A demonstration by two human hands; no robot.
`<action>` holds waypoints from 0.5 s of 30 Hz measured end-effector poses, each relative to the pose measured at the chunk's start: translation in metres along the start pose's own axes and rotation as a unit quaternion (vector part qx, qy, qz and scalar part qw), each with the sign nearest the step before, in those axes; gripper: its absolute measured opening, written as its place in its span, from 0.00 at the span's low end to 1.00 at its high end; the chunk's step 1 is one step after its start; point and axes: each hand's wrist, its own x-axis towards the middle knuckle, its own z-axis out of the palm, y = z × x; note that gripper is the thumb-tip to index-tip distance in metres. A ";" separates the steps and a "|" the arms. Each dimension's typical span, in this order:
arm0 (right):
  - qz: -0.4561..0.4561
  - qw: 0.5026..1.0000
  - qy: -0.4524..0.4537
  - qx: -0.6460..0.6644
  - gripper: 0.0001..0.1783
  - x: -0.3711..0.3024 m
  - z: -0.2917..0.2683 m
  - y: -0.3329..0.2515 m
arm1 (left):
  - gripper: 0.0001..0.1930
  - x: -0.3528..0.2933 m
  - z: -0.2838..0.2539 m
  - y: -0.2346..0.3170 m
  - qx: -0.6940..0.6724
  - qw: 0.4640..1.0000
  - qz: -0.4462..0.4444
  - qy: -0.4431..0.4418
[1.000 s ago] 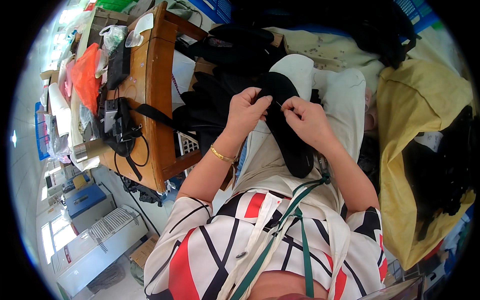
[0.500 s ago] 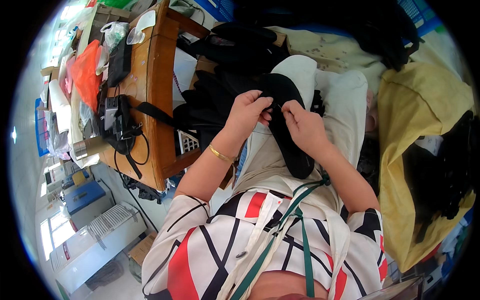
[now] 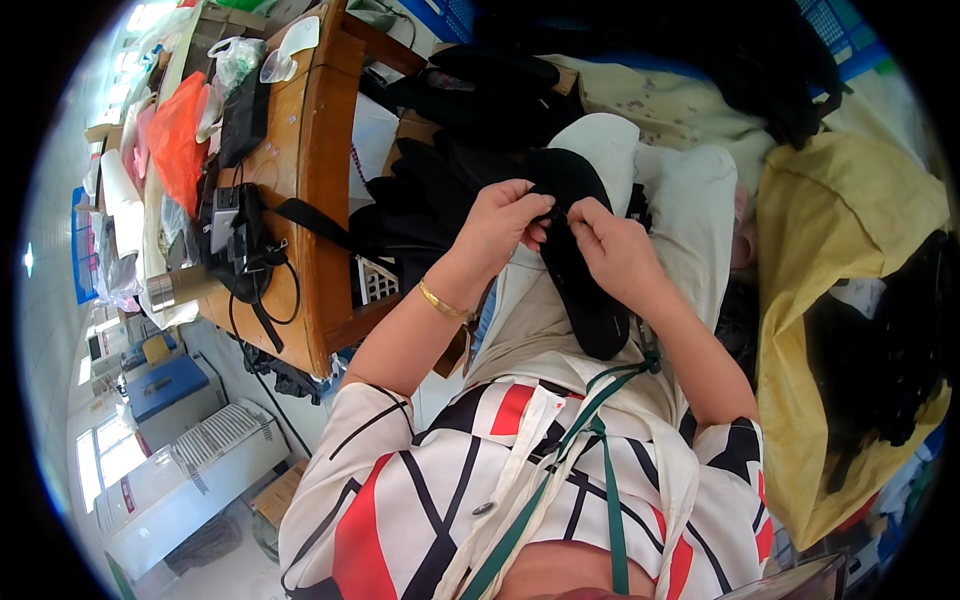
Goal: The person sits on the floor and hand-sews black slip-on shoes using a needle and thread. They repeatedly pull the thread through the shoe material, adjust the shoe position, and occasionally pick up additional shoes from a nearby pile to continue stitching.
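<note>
Across my lap lies a long black sole-shaped piece (image 3: pixel 590 315), rounded at both ends. My left hand (image 3: pixel 504 222) has its thumb and fingers pinched together at the piece's left edge, near the far end. Close beside it my right hand (image 3: pixel 612 250) is also pinched, with its fingertips over the black surface. Whatever sits between either set of fingertips is too small and dark to make out. A heap of similar black pieces (image 3: pixel 430 180) lies just beyond my left hand.
A wooden table (image 3: pixel 310 170) stands at left with a black bag (image 3: pixel 240 235), a metal cylinder (image 3: pixel 175 290) and an orange plastic bag (image 3: pixel 180 140). At right is a yellow cloth sack (image 3: pixel 800 330) with dark items. Blue crates (image 3: pixel 855 45) and black fabric (image 3: pixel 660 50) are at the far side.
Both hands stay pinched over the black piece, and the right hand has shifted very slightly. The whole view has moved a little.
</note>
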 end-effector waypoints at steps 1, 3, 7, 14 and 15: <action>0.003 1.000 0.005 -0.003 0.04 -0.001 0.003 0.001 | 0.06 0.001 -0.001 0.000 0.000 1.000 -0.009 0.000; 0.006 1.000 0.011 -0.002 0.03 0.000 0.004 0.000 | 0.06 0.002 0.000 0.001 -0.006 1.000 -0.010 -0.007; 0.004 1.000 0.025 -0.007 0.04 -0.002 0.009 -0.001 | 0.06 0.001 -0.003 0.000 -0.028 0.999 -0.022 -0.011; 0.044 0.996 0.070 0.042 0.06 0.003 0.018 -0.007 | 0.06 0.002 0.001 -0.001 -0.038 0.999 -0.025 -0.006; 0.047 0.994 0.068 0.073 0.06 0.010 0.017 -0.008 | 0.06 0.001 0.002 -0.002 -0.038 0.999 -0.018 0.003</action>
